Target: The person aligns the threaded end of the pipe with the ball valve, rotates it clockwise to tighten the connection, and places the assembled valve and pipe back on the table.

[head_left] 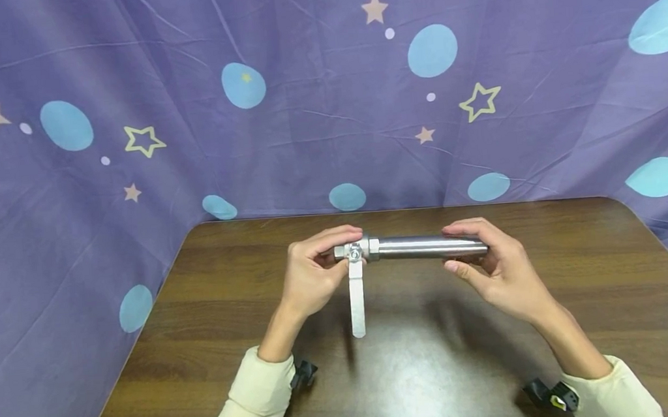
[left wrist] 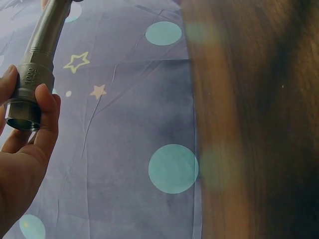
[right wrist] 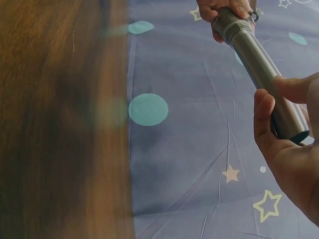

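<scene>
A ball valve [head_left: 374, 248] with a long lever handle [head_left: 357, 305] is joined to a shiny metal pipe [head_left: 413, 247]. Both are held level above the table in the head view. My left hand [head_left: 309, 269] grips the valve body between thumb and fingers, with the lever pointing toward me. The right hand [head_left: 506, 270] holds the pipe near its far end, thumb below and fingers over the top. In the left wrist view the valve's open threaded end [left wrist: 24, 117] faces the camera. The right wrist view shows the pipe's free end [right wrist: 299, 135] beside the palm.
The brown wooden table [head_left: 204, 349] lies under both hands. A purple curtain [head_left: 326, 104] with stars and blue ovals hangs behind it and along the sides. Black wrist mounts [head_left: 304, 373] sit at both cream sleeves [head_left: 260, 388].
</scene>
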`<move>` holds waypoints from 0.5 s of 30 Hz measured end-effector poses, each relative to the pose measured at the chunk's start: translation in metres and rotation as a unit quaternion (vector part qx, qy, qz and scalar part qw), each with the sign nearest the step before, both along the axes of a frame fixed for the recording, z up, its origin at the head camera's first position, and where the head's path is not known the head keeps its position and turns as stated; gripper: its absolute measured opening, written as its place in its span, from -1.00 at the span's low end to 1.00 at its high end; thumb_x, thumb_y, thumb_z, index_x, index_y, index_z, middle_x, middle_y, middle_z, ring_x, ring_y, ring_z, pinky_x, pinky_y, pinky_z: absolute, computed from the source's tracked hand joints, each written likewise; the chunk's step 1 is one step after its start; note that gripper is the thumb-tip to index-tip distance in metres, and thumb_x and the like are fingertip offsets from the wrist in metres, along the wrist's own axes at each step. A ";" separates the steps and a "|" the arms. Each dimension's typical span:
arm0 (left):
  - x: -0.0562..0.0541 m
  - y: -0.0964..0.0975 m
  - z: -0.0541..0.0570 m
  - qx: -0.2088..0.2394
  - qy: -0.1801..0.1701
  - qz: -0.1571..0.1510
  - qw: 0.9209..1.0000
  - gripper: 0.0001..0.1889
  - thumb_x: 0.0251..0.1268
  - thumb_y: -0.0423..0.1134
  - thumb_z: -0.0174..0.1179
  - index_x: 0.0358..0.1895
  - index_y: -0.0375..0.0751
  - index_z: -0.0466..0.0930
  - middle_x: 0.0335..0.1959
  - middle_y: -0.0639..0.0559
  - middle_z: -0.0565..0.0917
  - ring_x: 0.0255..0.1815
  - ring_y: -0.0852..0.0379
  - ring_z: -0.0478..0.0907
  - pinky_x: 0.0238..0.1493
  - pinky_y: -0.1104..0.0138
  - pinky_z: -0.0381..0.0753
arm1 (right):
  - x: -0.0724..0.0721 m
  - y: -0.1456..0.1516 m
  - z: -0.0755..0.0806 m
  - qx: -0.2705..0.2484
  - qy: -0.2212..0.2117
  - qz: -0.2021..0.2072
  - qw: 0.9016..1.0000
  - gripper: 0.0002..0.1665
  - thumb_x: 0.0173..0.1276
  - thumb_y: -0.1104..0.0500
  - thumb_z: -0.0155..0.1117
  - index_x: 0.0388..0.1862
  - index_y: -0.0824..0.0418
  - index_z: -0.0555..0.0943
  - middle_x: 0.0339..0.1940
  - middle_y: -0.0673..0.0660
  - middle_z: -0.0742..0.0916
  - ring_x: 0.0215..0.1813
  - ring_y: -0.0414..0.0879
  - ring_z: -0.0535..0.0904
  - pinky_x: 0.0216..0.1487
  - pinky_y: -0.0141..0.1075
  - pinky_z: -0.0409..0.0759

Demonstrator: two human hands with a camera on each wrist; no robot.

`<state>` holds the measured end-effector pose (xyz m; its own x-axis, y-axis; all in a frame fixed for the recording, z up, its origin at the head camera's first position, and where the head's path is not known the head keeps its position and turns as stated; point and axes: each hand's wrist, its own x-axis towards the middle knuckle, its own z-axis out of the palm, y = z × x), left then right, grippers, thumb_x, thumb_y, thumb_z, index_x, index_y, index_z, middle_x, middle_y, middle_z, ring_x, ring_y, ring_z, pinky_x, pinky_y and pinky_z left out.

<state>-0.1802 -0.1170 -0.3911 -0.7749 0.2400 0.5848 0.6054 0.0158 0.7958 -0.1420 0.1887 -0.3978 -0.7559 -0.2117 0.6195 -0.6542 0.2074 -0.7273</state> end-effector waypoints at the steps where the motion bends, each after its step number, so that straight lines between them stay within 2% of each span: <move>1: 0.000 0.000 0.000 0.000 -0.001 0.000 1.000 -0.57 0.01 -0.73 0.20 0.00 -0.51 0.79 0.07 -0.37 0.81 0.16 0.18 0.76 -0.05 0.44 0.85 | 0.000 0.000 0.000 -0.002 -0.002 0.003 1.000 -0.31 0.08 0.77 0.40 0.24 0.51 0.60 0.14 0.12 0.73 0.04 -0.29 0.72 -0.04 -0.50 0.80; 4: 0.000 0.001 0.000 -0.001 -0.003 -0.001 1.000 -0.58 0.02 -0.72 0.20 0.00 -0.51 0.79 0.07 -0.37 0.81 0.16 0.19 0.76 -0.03 0.43 0.85 | 0.000 0.001 0.000 0.003 0.006 -0.004 1.000 -0.29 0.05 0.78 0.40 0.23 0.50 0.60 0.15 0.07 0.71 0.04 -0.29 0.71 -0.05 -0.49 0.81; 7: 0.001 0.001 -0.001 -0.004 -0.005 0.000 1.000 -0.57 0.01 -0.73 0.20 0.00 -0.51 0.79 0.07 -0.36 0.81 0.16 0.21 0.76 -0.03 0.42 0.85 | 0.000 0.001 -0.001 0.013 0.007 -0.019 1.000 -0.33 0.04 0.77 0.42 0.18 0.49 0.62 0.13 0.01 0.71 0.02 -0.31 0.68 -0.15 -0.52 0.79; 11: 0.000 0.002 -0.001 -0.004 -0.003 0.000 1.000 -0.56 0.01 -0.75 0.20 0.00 -0.50 0.80 0.07 -0.36 0.81 0.16 0.18 0.76 -0.01 0.42 0.85 | 0.000 0.001 -0.001 0.021 0.019 -0.034 0.999 -0.41 0.06 0.75 0.44 0.10 0.50 0.63 0.09 0.09 0.72 -0.02 -0.32 0.67 -0.29 -0.54 0.75; 15: -0.001 0.002 -0.001 -0.003 -0.001 0.000 1.000 -0.56 0.01 -0.76 0.20 0.00 -0.50 0.80 0.07 -0.36 0.81 0.17 0.10 0.77 0.02 0.41 0.85 | -0.001 0.001 -0.001 0.023 0.033 -0.045 0.998 -0.43 0.04 0.74 0.46 0.07 0.46 0.66 0.07 0.13 0.75 0.00 -0.32 0.68 -0.32 -0.56 0.73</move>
